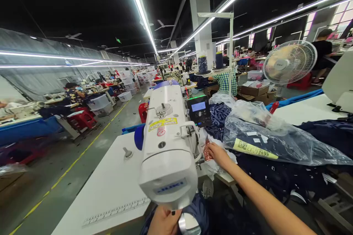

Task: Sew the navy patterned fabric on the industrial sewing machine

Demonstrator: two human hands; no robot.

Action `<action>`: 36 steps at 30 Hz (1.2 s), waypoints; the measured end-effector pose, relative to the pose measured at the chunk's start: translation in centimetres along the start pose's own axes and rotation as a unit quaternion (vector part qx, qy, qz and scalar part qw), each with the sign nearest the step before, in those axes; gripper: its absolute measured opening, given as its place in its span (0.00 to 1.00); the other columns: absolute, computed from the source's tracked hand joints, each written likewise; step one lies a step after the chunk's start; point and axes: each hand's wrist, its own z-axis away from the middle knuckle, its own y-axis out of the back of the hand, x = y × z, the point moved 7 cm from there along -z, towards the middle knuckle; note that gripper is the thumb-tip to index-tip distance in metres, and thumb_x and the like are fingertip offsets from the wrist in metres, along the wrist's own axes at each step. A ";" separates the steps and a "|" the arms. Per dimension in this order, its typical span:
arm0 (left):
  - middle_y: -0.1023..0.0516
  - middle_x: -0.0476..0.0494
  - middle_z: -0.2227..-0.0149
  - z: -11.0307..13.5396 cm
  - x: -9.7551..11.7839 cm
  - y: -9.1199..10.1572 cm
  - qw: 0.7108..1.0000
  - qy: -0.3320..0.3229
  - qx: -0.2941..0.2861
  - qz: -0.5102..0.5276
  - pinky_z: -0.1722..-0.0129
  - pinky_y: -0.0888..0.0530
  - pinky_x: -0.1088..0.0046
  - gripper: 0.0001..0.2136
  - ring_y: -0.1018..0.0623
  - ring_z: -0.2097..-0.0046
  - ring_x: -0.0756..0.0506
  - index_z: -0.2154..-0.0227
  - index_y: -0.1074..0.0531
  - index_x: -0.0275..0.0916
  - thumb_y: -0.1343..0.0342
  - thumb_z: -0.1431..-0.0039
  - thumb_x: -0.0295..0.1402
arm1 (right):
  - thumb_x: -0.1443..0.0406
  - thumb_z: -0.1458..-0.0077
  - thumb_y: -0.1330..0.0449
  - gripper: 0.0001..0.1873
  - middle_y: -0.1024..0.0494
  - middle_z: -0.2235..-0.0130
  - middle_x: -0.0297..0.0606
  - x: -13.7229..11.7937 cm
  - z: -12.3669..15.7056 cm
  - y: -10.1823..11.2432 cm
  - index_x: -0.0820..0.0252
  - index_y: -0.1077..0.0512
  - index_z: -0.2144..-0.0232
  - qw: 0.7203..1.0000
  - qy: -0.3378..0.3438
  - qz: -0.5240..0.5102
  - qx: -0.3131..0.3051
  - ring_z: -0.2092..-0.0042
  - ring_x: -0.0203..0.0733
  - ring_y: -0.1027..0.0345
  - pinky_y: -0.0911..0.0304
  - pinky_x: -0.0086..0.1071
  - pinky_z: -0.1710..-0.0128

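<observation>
A white sewing machine (165, 154) with a blue JUKI mark stands in front of me. My left hand (164, 221) is at its near end, low in the view, with fingers closed just under the head. What they grip is hidden. Dark navy patterned fabric (202, 209) hangs beside that hand, next to a shiny round metal part (189, 224). Stretched out beyond the machine's right side, my right hand (220, 155) has its fingertips together at a reddish-brown patterned piece (207, 152). White crumpled material (213, 167) surrounds this piece. Whether the fingers grip it I cannot tell.
A control panel (199, 111) is mounted behind the machine. Clear plastic bags of dark fabric (256, 137) lie to the right, near a fan (289, 62). A printed ruler (116, 212) marks the white tabletop (110, 180). Thread cones (218, 60) stand above. Other people work farther off.
</observation>
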 end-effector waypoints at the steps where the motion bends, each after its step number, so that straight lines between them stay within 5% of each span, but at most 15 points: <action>1: 0.38 0.52 0.93 0.0 0.1 -0.2 0.999 -0.010 -0.009 0.041 0.60 0.26 0.64 0.20 0.24 0.75 0.42 0.87 0.31 0.42 0.40 0.55 0.52 | 0.63 0.38 0.43 0.10 0.26 0.53 0.40 -0.1 0.0 0.2 0.62 0.29 0.56 1.000 -0.001 -0.021 0.012 0.56 0.42 0.29 0.31 0.42 0.57; 6: 0.21 0.43 0.76 -0.2 -0.2 -1.0 0.982 -0.040 -0.033 0.179 0.52 0.28 0.59 0.16 0.21 0.60 0.38 0.78 0.26 0.39 0.35 0.58 0.48 | 0.61 0.39 0.42 0.10 0.24 0.59 0.37 -1.4 0.3 2.1 0.63 0.28 0.61 0.986 -0.024 -0.154 0.066 0.60 0.41 0.28 0.32 0.40 0.59; 11: 0.19 0.38 0.59 -0.2 -0.9 -1.4 0.968 -0.053 -0.071 0.235 0.49 0.30 0.62 0.20 0.22 0.55 0.40 0.60 0.25 0.37 0.36 0.54 0.43 | 0.55 0.45 0.44 0.13 0.22 0.73 0.37 -3.2 3.3 3.4 0.58 0.27 0.69 0.939 -0.079 -0.314 0.114 0.67 0.45 0.28 0.33 0.35 0.68; 16: 0.19 0.36 0.61 0.0 -1.6 -1.2 0.975 -0.037 -0.062 0.209 0.52 0.28 0.64 0.17 0.21 0.61 0.42 0.64 0.26 0.35 0.37 0.52 0.43 | 0.51 0.47 0.42 0.20 0.22 0.70 0.37 -5.0 8.8 2.4 0.59 0.27 0.60 0.891 -0.129 -0.426 0.094 0.72 0.40 0.31 0.37 0.30 0.75; 19: 0.19 0.39 0.64 0.1 -1.5 -1.1 0.979 -0.040 -0.059 0.188 0.52 0.29 0.65 0.13 0.22 0.63 0.44 0.66 0.27 0.35 0.39 0.50 0.40 | 0.51 0.48 0.39 0.18 0.24 0.72 0.35 -7.0 11.9 1.8 0.59 0.27 0.63 0.874 -0.147 -0.460 0.051 0.75 0.36 0.34 0.39 0.28 0.76; 23: 0.19 0.40 0.64 0.4 -0.7 -1.1 0.988 -0.033 -0.062 0.140 0.52 0.29 0.66 0.11 0.23 0.65 0.46 0.65 0.28 0.34 0.41 0.47 0.37 | 0.55 0.48 0.39 0.13 0.27 0.74 0.32 -10.0 14.3 1.4 0.58 0.27 0.70 0.901 -0.130 -0.415 -0.002 0.73 0.36 0.34 0.37 0.28 0.71; 28: 0.19 0.42 0.61 0.8 1.0 -1.1 0.992 -0.036 -0.058 0.110 0.50 0.31 0.69 0.11 0.24 0.62 0.47 0.61 0.28 0.34 0.43 0.46 0.33 | 0.57 0.47 0.43 0.11 0.26 0.72 0.34 -11.3 14.7 0.9 0.58 0.28 0.72 0.951 -0.079 -0.299 0.011 0.71 0.40 0.33 0.37 0.29 0.71; 36: 0.19 0.43 0.61 1.2 1.9 -1.2 0.993 -0.054 -0.062 0.084 0.54 0.30 0.71 0.11 0.23 0.54 0.42 0.61 0.25 0.34 0.44 0.45 0.33 | 0.57 0.45 0.45 0.11 0.25 0.73 0.34 -11.8 14.8 0.7 0.55 0.28 0.71 0.960 -0.062 -0.274 0.009 0.71 0.41 0.31 0.37 0.30 0.71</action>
